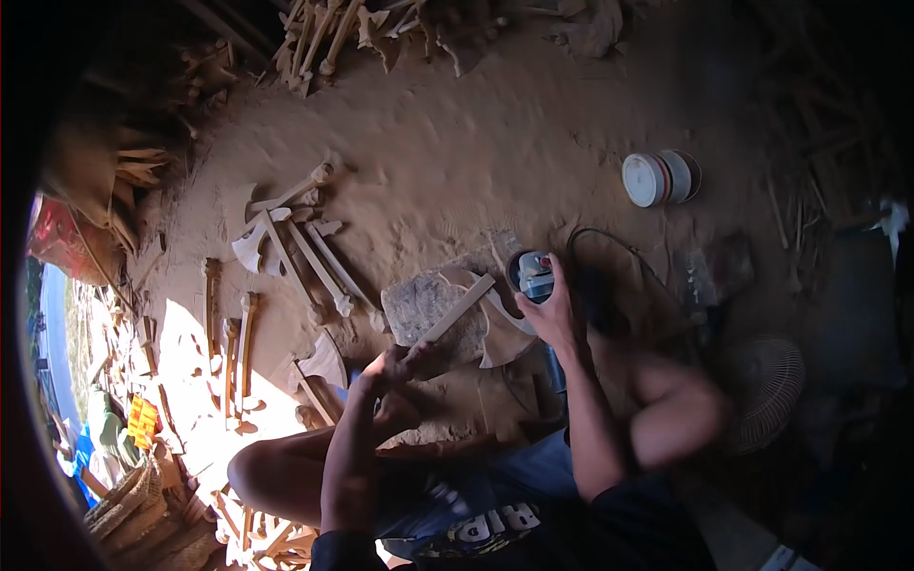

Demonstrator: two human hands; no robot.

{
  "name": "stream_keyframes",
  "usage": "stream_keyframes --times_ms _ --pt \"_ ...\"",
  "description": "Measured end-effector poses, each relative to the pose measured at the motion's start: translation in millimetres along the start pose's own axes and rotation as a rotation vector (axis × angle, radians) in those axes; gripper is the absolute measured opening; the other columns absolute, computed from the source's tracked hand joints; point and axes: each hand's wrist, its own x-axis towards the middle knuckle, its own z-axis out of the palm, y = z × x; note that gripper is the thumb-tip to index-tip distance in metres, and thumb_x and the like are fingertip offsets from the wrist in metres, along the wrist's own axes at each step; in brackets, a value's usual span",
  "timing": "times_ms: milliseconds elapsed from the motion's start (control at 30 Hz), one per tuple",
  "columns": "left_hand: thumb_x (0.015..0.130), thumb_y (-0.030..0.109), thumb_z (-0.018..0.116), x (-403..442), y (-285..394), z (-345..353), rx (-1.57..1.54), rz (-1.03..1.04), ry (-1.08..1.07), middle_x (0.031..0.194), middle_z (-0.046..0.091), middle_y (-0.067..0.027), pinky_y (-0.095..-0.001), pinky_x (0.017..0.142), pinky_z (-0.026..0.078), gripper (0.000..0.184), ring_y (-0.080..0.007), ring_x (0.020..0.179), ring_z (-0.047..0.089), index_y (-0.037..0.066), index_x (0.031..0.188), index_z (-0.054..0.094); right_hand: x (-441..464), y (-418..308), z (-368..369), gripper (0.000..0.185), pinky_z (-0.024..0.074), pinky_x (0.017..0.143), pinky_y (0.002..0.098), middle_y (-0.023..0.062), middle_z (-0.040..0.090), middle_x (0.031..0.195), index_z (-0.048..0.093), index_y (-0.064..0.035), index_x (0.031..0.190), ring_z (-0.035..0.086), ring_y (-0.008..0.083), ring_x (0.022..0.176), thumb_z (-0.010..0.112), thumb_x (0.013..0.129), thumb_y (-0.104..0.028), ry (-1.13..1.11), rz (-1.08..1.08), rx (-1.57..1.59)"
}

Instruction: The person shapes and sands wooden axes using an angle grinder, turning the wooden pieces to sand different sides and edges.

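Note:
My left hand (pixel 384 369) is closed round the lower end of a long pale bone (pixel 457 311), which slants up to the right over a flat grey stone (pixel 411 303). In my right hand (pixel 550 309) is a power tool (pixel 536 276) with a blue-green body and a round dark guard at its head. The tool's head is just right of the bone's upper end, with a gap between them. A broad, curved flat bone piece (pixel 505 333) lies on the stone's right side, under and beside the long bone.
Long bones (pixel 328 266) lie on the sandy ground at the left, with several more (pixel 246 347) in sunlight. A bone pile (pixel 333 33) is at the top. A white bucket (pixel 645 180) lies on its side at the right. A dark cable (pixel 619 241) curves behind the tool; a round fan grille (pixel 769 395) stands lower right.

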Motion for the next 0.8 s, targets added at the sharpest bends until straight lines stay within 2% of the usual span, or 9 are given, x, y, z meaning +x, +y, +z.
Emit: stream_keyframes --times_ms 100,133,233,267,300,467,700,733,800 --pt "0.101 0.054 0.069 -14 5 -7 -0.058 0.092 0.129 0.077 0.062 -0.0015 -0.0305 0.066 0.047 0.057 -0.0115 0.073 0.054 -0.001 0.111 0.075 -1 -49 -40 0.094 0.0442 0.115 0.0418 0.0243 0.055 0.148 0.037 0.0011 0.158 0.055 0.0332 0.138 0.089 0.082 -0.020 0.055 0.051 -0.012" --pt "0.100 0.043 0.074 -39 30 -8 -0.171 0.157 0.159 0.078 0.062 -0.0003 -0.0276 0.068 0.048 0.045 -0.0096 0.072 0.056 -0.001 0.108 0.072 -2 -69 -52 0.094 0.0447 0.114 0.0418 0.0235 0.055 0.148 0.037 0.0011 0.157 0.056 0.0322 0.137 0.089 0.082 -0.021 0.102 0.050 0.012" --pt "0.098 0.024 0.077 -32 22 3 -0.489 0.453 0.133 0.084 0.066 -0.0009 -0.0270 0.072 0.051 0.032 -0.0085 0.078 0.062 0.001 0.118 0.068 -3 -94 -72 0.090 0.0459 0.112 0.0401 0.0186 0.057 0.144 0.040 0.0006 0.155 0.057 0.0284 0.131 0.089 0.084 -0.022 0.242 0.011 0.112" --pt "0.095 0.010 0.075 -25 22 11 -0.598 0.570 0.097 0.093 0.069 -0.0017 -0.0286 0.073 0.055 0.036 -0.0102 0.085 0.066 0.001 0.128 0.063 -3 -97 -79 0.092 0.0474 0.110 0.0405 0.0198 0.057 0.143 0.038 0.0011 0.156 0.058 0.0290 0.129 0.089 0.083 -0.023 0.241 0.020 0.157" --pt "0.094 0.007 0.074 -23 27 15 -0.553 0.645 0.078 0.097 0.069 -0.0032 -0.0306 0.073 0.056 0.042 -0.0109 0.088 0.066 0.002 0.133 0.060 -4 -102 -83 0.094 0.0488 0.108 0.0409 0.0210 0.057 0.142 0.037 0.0017 0.156 0.060 0.0296 0.127 0.089 0.083 -0.024 0.239 0.030 0.202" --pt "0.100 0.020 0.071 -34 92 39 -0.765 0.603 0.451 0.084 0.060 -0.0013 -0.0286 0.061 0.052 0.023 -0.0108 0.067 0.058 0.009 0.104 0.051 -18 -121 -91 0.092 0.0484 0.108 0.0410 0.0175 0.054 0.143 0.039 0.0003 0.155 0.058 0.0270 0.127 0.090 0.081 -0.021 0.261 -0.084 0.221" --pt "0.110 0.044 0.055 -39 78 22 -1.489 0.534 0.242 0.068 0.050 0.0025 -0.0278 0.050 0.046 0.032 -0.0112 0.056 0.053 0.012 0.103 0.053 -29 -130 -95 0.085 0.0445 0.111 0.0420 0.0190 0.053 0.144 0.043 0.0003 0.153 0.055 0.0284 0.131 0.087 0.083 -0.019 0.235 -0.100 0.185" --pt "0.110 0.051 0.053 -50 95 23 -1.409 0.534 0.474 0.064 0.048 0.0053 -0.0263 0.048 0.039 0.040 -0.0091 0.052 0.046 0.011 0.105 0.056 -28 -127 -93 0.085 0.0440 0.112 0.0422 0.0191 0.053 0.145 0.043 0.0004 0.153 0.054 0.0287 0.132 0.087 0.083 -0.019 0.246 -0.109 0.171" --pt "0.109 0.055 0.050 -25 82 9 -1.024 0.879 0.722 0.068 0.051 0.0053 -0.0254 0.050 0.038 0.047 -0.0074 0.055 0.046 0.008 0.106 0.057 -26 -124 -92 0.087 0.0423 0.113 0.0423 0.0193 0.052 0.147 0.042 0.0005 0.154 0.053 0.0292 0.134 0.088 0.084 -0.021 0.251 -0.099 0.178"
